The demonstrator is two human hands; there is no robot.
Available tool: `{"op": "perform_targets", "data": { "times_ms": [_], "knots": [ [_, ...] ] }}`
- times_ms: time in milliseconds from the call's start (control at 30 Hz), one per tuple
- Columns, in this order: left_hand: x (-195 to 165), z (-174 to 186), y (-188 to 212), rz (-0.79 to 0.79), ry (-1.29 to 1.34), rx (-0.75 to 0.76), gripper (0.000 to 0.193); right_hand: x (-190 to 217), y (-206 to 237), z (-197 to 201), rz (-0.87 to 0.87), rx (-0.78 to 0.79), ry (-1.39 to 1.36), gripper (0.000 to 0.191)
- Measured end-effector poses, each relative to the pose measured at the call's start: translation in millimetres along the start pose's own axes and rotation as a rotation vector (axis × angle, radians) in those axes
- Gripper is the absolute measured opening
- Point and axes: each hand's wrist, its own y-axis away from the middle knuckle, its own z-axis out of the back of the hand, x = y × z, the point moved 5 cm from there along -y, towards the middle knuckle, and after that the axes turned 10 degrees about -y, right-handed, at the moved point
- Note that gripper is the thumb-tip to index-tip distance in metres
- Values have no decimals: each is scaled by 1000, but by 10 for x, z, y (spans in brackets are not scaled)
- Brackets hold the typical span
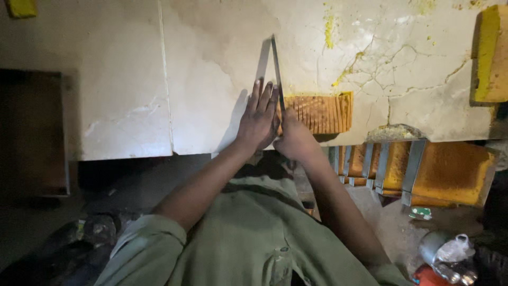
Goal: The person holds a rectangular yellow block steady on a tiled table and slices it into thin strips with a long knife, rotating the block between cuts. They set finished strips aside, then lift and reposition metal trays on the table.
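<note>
The left hand point(257, 117) lay flat, fingers spread and pressed against the side of a long thin dark metal blade point(277, 71) that stood on edge on the pale cracked stone surface point(211, 63). The right hand point(295, 139) was closed around the near end of that blade, just beside the left. Touching the blade's right side lay a flat orange-brown slab scored into narrow parallel strips point(320, 113), near the front edge of the surface. To cut well here, the blade probably needed to stay upright and parallel to the earlier score lines, with the left palm steadying it and fingertips kept clear of the edge, while the right hand gave even downward pressure. Below the edge, more orange blocks sat between upright grey metal dividers point(413, 169), and a yellow-edged block point(489, 53) rested at the far right
</note>
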Motion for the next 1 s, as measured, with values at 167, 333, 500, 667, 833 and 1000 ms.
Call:
{"op": "perform_targets", "data": {
  "times_ms": [167, 333, 500, 667, 833, 1000],
  "knots": [
    [3, -89, 20, 21, -61, -20, 71, -25, 933, -124, -156, 168, 51, 94],
    [21, -183, 2, 6, -33, -15, 73, -591, 1395, -540, -270, 255, -17, 81],
    [40, -58, 5, 9, 15, -24, 77, -674, 505, -607, -141, 68, 56, 87],
    [96, 48, -5, -23, 33, 2, 73, -144, -71, -135, 105, -24, -20, 67],
    [117, -18, 62, -21, 91, -117, 67, 15, 793, -198, -104, 133, 3, 66],
    [146, -193, 70, -9, 125, -74, 71, -537, 1399, -548, -137, 214, -87, 75]
  ]
}}
